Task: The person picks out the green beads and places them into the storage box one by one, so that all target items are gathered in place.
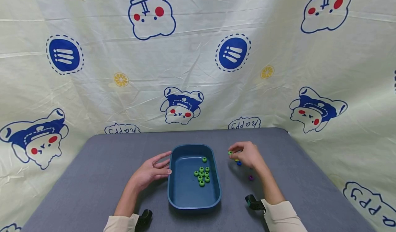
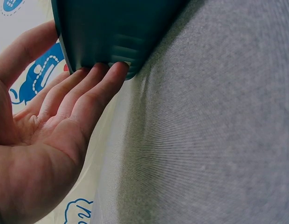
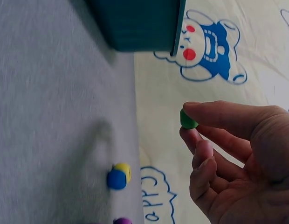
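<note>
A dark blue tray (image 1: 180,194) sits on the grey table with several green beads (image 1: 202,173) in it. My left hand (image 1: 154,170) rests open against the tray's left wall (image 2: 112,37), its fingertips (image 2: 117,70) touching it. My right hand (image 1: 245,154) hovers just right of the tray and pinches one green bead (image 1: 230,152) (image 3: 187,120) between thumb and fingertips. Below that hand lie a blue bead (image 1: 239,163) (image 3: 116,179), a yellow bead (image 3: 124,170) and a purple bead (image 1: 251,177) (image 3: 122,220) on the cloth.
The grey table (image 1: 92,177) has rounded far corners. A cartoon-print cloth backdrop (image 1: 198,60) hangs behind and around it. Black wrist camera mounts (image 1: 253,202) show at both cuffs near the front edge.
</note>
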### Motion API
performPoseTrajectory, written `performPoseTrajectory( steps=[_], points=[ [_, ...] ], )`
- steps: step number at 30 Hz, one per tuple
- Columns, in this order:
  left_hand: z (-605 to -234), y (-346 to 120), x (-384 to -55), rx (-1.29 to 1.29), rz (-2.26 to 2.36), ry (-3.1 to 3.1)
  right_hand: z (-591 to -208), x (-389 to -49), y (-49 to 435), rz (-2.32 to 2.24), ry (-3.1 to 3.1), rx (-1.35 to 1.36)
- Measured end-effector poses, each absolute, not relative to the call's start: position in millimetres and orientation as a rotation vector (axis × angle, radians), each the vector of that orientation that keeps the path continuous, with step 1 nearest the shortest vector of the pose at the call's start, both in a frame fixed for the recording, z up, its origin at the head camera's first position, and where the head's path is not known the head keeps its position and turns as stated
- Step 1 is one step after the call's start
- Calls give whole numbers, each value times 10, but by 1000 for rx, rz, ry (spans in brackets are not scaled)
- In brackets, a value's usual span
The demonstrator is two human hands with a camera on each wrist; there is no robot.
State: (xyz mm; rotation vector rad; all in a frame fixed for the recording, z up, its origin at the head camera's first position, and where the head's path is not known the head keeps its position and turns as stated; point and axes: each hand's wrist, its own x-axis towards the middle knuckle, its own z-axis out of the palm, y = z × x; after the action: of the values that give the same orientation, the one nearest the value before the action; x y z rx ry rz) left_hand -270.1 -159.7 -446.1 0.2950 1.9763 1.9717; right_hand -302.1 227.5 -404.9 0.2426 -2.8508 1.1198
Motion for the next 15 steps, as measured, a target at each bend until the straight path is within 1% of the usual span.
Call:
performPoseTrajectory(
  steps=[8,15],
  points=[
    [-4460,-1596,-2705,288,1978,1970,-3987,-2954,2080,1165,-2813,338],
    [-4463,-1599,-2706,291,1975,1975,-3940,-2877,1887,1192,-2802,366]
  ],
)
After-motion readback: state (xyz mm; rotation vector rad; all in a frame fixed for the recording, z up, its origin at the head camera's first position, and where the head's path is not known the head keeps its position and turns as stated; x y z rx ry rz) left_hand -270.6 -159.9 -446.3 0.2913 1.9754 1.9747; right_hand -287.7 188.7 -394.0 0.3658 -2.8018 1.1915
